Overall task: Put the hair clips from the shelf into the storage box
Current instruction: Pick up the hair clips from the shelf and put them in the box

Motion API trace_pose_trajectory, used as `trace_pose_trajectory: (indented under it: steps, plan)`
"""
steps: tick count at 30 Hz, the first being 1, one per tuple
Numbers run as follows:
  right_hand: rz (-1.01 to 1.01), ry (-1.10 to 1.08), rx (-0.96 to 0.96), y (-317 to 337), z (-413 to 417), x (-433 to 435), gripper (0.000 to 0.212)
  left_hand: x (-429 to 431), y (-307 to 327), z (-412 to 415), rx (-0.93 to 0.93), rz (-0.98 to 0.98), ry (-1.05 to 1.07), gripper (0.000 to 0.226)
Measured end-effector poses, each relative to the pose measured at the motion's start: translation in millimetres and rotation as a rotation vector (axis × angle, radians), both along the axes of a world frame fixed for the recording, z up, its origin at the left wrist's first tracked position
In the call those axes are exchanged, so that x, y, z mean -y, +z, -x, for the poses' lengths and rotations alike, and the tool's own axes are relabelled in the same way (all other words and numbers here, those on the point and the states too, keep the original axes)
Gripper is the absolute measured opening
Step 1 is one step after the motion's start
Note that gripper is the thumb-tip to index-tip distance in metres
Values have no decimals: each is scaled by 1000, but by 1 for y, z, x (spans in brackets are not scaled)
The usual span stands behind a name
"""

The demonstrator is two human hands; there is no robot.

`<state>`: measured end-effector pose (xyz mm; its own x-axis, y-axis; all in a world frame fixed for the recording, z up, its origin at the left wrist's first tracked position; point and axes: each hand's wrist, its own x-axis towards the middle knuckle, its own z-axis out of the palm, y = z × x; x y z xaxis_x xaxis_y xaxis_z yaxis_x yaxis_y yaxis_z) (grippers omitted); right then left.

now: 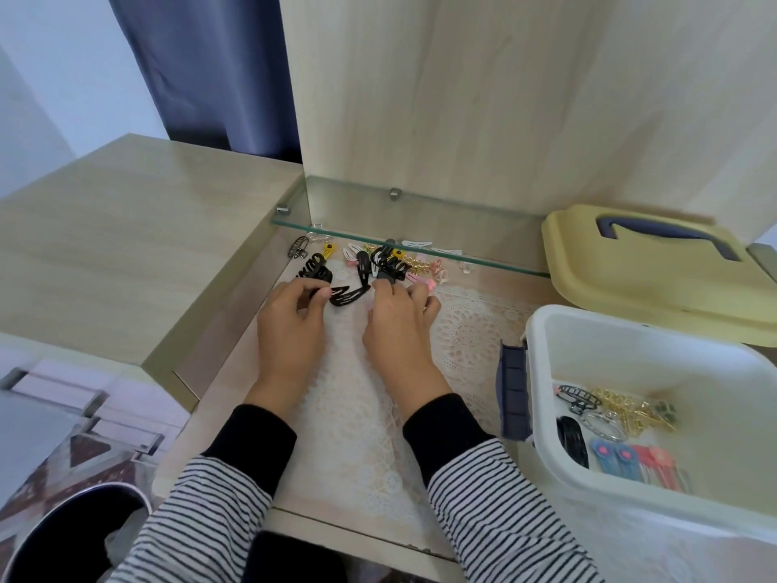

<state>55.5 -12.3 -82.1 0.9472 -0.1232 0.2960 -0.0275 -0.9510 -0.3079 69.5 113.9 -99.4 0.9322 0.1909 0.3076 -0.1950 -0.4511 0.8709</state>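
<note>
Left hand (290, 326): fingers curled, pinching one end of a black snap clip (351, 294) on the lace mat (466, 330). Right hand (399, 326): fingers bent onto a black claw clip (384, 273) at the near edge of the hair clips (416, 263) heaped under the glass shelf (462, 256). Advised: grip firmly, lift clear of the lace to avoid snagging, then carry right to the partly filled storage box (542, 330).

Both arms wear black-and-white striped sleeves (202, 498) ending in plain black cuffs (252, 435).
</note>
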Motion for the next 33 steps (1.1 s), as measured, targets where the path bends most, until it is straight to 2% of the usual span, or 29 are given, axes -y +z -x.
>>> trace_pose_trajectory:
  steps: [3,5,8,13,15,19,23,26,29,31,33]
  plan:
    - [-36,19,-133,15,9,4,31,-1,6,4,-18,113,-4,11]
    - [-80,19,-155,23,16,7,31,1,16,9,-39,237,6,9]
    - [-228,32,-93,37,29,13,27,9,38,18,-34,425,-40,12]
    - [-650,152,69,69,57,18,9,31,78,30,-55,664,-160,7]
    - [-749,163,100,88,68,27,8,42,92,36,-64,709,-217,9]
    - [-833,204,74,125,88,62,19,65,119,47,-76,765,-341,10]
    - [-877,215,52,142,102,115,13,99,138,56,-142,821,-432,13]
    - [-882,169,15,144,110,154,13,126,142,65,-213,829,-521,15]
    - [-872,154,-53,142,119,188,13,150,141,73,-304,740,-624,15]
    - [-837,145,-106,138,125,208,13,163,139,78,-382,592,-725,14]
    - [-783,135,-185,133,130,227,14,175,137,82,-435,359,-823,14]
